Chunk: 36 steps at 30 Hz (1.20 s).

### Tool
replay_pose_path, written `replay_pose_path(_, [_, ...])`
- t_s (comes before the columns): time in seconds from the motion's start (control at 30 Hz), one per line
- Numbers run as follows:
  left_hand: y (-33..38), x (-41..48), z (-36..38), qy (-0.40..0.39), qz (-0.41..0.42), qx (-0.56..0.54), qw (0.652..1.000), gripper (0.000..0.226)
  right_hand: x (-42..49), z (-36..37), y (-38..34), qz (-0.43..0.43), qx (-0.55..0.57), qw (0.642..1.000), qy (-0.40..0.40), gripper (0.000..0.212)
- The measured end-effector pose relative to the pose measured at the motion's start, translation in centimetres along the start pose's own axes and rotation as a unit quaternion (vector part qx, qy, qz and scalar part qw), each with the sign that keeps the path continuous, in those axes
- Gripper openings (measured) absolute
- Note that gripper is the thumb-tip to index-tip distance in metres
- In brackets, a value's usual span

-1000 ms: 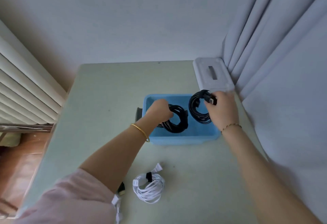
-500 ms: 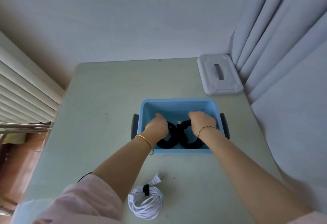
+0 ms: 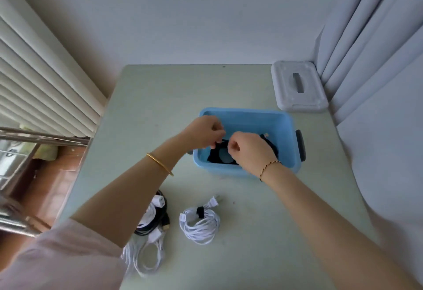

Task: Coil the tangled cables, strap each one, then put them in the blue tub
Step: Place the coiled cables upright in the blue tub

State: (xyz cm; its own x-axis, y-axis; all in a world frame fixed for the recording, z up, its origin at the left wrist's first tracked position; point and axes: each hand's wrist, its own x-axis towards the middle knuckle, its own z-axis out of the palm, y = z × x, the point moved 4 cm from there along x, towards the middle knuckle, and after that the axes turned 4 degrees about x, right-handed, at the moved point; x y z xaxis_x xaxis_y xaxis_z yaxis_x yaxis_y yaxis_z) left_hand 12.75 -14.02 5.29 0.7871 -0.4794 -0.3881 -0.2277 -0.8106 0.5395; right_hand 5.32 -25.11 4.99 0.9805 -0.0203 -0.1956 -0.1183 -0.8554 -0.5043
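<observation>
The blue tub [image 3: 251, 113] stands on the pale green table, right of centre. Black coiled cables [image 3: 214, 157] lie on its floor, with a second coil's edge [image 3: 272, 146] showing past my right wrist. Both hands hover over the tub's left half, close together. My left hand [image 3: 204, 132] and my right hand [image 3: 248, 151] have curled fingers, and I see nothing held in either. A white coil [image 3: 201, 224] with a black strap lies on the table in front of the tub. More white and black cables [image 3: 155, 217] lie partly under my left forearm.
A white tub lid [image 3: 297, 88] lies at the table's far right corner, against grey curtains [image 3: 377, 60]. Pale slats [image 3: 41, 79] line the left side. The table's left edge [image 3: 91, 152] drops to a brown floor with metal rails.
Both hands set the black coils down into the tub, then rose out of it and came together over its left half. The view tilted, showing more cables at the near left.
</observation>
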Motion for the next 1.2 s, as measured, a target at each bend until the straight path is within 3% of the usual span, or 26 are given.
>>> replay_pose_path(0.07, [-1.4,-3.2,-1.0,-0.051,0.012,-0.090,0.995,0.019,-1.3,2.3,-2.3,-0.052,-0.020,0.996,-0.069,0.016])
replay_pose_path(0.1, [-2.2,-4.3,-1.3,-0.079,0.014,-0.132,0.988,0.019,-1.6,3.0,-2.9,-0.069,-0.063,0.994,-0.053,0.017])
replay_pose_path(0.2, [-6.4,-7.7,-1.2,-0.114,-0.028,-0.165,0.979,0.013,-3.1,3.3,-4.9,-0.137,-0.113,0.970,0.165,0.003])
replay_pose_path(0.27, [-9.5,-9.0,-0.8,-0.088,-0.064,-0.143,0.984,0.007,-4.5,3.5,-6.4,-0.202,-0.052,0.944,0.258,0.010])
replay_pose_path(0.33, [-12.6,-9.4,-0.4,-0.027,-0.100,-0.090,0.991,0.006,-4.5,5.3,-7.3,-0.213,0.039,0.962,0.169,0.017])
replay_pose_path(0.4, [-15.6,-9.9,0.3,0.004,-0.141,0.012,0.990,0.018,-4.0,9.1,-6.9,-0.153,0.006,0.987,-0.056,0.028])
replay_pose_path(0.47, [-18.2,-10.7,1.6,-0.035,-0.190,0.135,0.972,0.042,-3.9,12.7,-5.6,-0.103,-0.089,0.961,-0.240,0.039])
replay_pose_path(0.53, [-19.5,-11.3,2.8,-0.078,-0.228,0.169,0.956,0.059,-3.7,14.5,-4.5,-0.080,-0.130,0.936,-0.316,0.042])
replay_pose_path(0.73, [-20.5,-11.4,3.8,-0.120,-0.224,0.122,0.959,0.081,-3.3,15.6,-4.8,-0.130,-0.219,0.909,-0.330,0.008])
replay_pose_path(0.83, [-21.0,-11.2,4.4,-0.145,-0.205,0.153,0.956,0.080,-3.5,16.2,-4.8,-0.148,-0.239,0.917,-0.282,0.012])
replay_pose_path(1.03, [-21.5,-10.5,4.7,-0.163,-0.190,0.215,0.944,0.082,-3.6,15.9,-3.3,-0.115,-0.128,0.952,-0.253,0.012])
replay_pose_path(1.2, [-20.3,-10.3,4.2,-0.147,-0.152,0.161,0.964,0.071,-3.6,14.4,-3.3,-0.074,-0.028,0.970,-0.228,0.022])
